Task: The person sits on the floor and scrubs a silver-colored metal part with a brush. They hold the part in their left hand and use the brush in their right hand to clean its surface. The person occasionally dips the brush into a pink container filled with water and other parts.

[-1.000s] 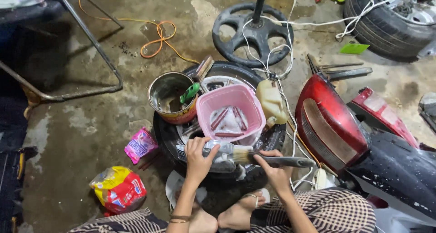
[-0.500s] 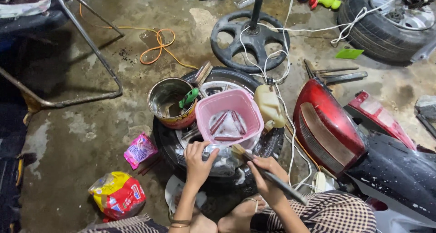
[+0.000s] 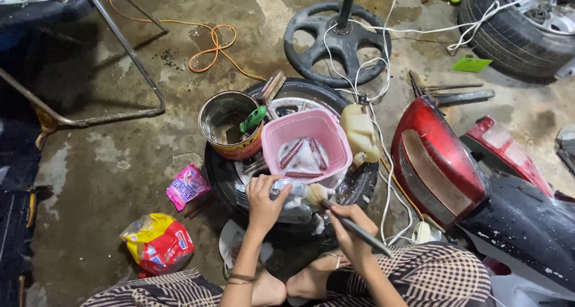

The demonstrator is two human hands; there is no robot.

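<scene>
On a stained concrete floor, over a tyre (image 3: 223, 174) bearing a pink tub (image 3: 271, 140) of soaking parts, the left hand (image 3: 263, 200) grips a sudsy metal part (image 3: 287, 190) while the right hand (image 3: 350, 226) clasps a brush (image 3: 317, 194) against it, cleaning seemingly midway.

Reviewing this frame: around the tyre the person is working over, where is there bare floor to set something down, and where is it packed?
Bare concrete lies left of the tyre, between the metal frame and the pink packet. A smaller patch sits between the orange cord and the fan base. The tyre top is crowded: tin can, pink tub, both hands. The motorbike blocks the right.
</scene>
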